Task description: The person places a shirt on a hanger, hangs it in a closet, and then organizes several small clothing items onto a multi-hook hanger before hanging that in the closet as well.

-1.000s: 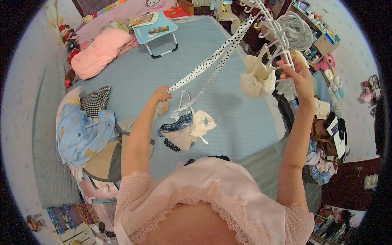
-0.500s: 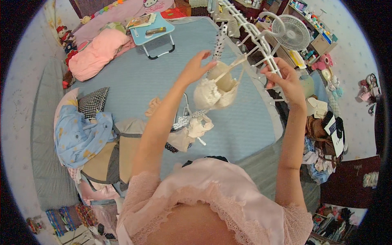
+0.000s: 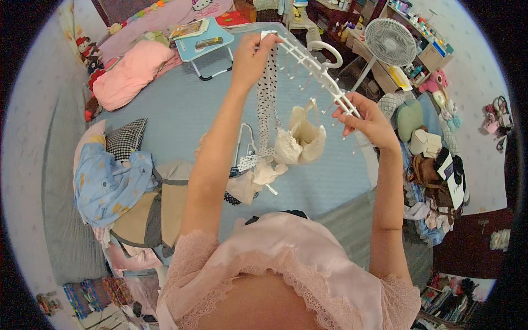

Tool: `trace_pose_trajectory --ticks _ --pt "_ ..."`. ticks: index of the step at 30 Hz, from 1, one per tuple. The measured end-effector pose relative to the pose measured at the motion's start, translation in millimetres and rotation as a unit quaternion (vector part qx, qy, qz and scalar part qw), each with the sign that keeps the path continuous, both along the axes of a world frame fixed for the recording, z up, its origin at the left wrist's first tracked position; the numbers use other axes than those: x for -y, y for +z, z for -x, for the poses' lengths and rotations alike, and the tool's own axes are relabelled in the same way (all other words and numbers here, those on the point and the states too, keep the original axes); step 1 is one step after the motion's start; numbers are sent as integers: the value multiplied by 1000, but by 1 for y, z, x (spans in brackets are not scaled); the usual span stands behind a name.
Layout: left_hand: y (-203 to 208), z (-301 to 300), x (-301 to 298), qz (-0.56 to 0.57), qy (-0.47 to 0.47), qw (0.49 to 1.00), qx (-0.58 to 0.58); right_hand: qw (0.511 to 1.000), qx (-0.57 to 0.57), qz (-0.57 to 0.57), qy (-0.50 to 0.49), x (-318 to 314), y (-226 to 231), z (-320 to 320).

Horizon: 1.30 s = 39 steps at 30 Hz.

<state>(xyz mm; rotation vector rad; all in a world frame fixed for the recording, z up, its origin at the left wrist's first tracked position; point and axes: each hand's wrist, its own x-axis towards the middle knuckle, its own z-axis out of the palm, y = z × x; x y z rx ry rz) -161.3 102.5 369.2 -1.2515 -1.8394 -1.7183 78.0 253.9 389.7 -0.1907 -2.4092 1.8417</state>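
Clamping the thumb and fingers of the left hand together on the upper end of a white clip hanger, at the top centre of the frame. Gripping the lower end of that hanger with the right hand, right of centre, curling the fingers around its bars. Holding the hanger aslant between both hands, with its hook rising above the middle. Dangling a black-dotted white strip down from beside the left fingers, without showing whether clipped or pinched there. Suspending a cream bra just to its right, near the centre of the frame, below the hanger. Reaching both forearms up from the lower frame, out of a pale pink lace-trimmed top. Hovering over a blue bed, above a small heap of clothes and a white clothes hanger lying left of centre. Having a checked cushion and a rumpled light-blue cloth at the left, a pink bundle and a blue folding table at the upper left. Facing a white fan at the upper right, with a brown bag farther down.
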Motion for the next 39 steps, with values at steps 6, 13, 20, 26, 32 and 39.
trace_pose_trajectory --ticks 6,13,20,26,32,39 --pt "-1 18 26 -4 86 996 -13 999 -17 -4 -44 -3 1 -5" --pt "43 -42 33 158 -312 916 197 984 -118 36 -127 5 -7 12" --pt "16 -81 4 235 -488 783 306 978 -153 82 -115 27 -16 41" --pt "-8 -78 19 240 -466 799 295 973 -144 85 -161 16 -32 49" --pt "-30 -26 103 322 -327 829 319 964 -143 57 -217 -20 -34 42" --pt "-44 22 175 241 -299 824 417 963 -127 68 -228 -35 -42 37"
